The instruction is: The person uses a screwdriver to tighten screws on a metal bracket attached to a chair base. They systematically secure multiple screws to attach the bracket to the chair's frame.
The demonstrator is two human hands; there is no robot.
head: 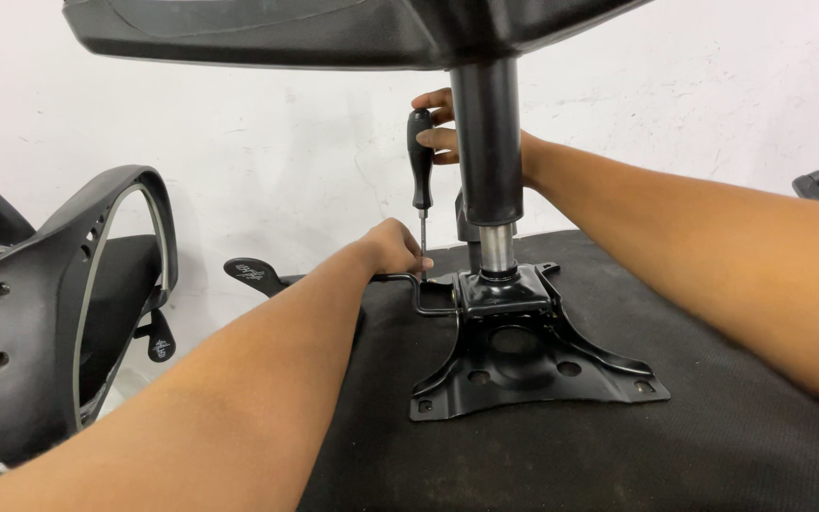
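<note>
Black seat cushion (713, 446) carries a metal bracket (523, 356); left hand (392, 248) fingers pinch the screwdriver (420, 171) shaft, right hand (443, 128) fingers clench its handle behind the post (488, 142).

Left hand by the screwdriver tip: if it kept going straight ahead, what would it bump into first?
Probably the thin metal screwdriver shaft at the left hand's fingertips, then the black metal chair mechanism plate; depth is unclear.

A black-handled screwdriver (421, 161) with a silvery shank is showing against a white, faintly scuffed wall (267, 142). The mounting plate (523, 356) is gleaming glossy black on a matte black fabric seat (713, 427). The gas cylinder (488, 142) is showing black above, chrome below.
</note>
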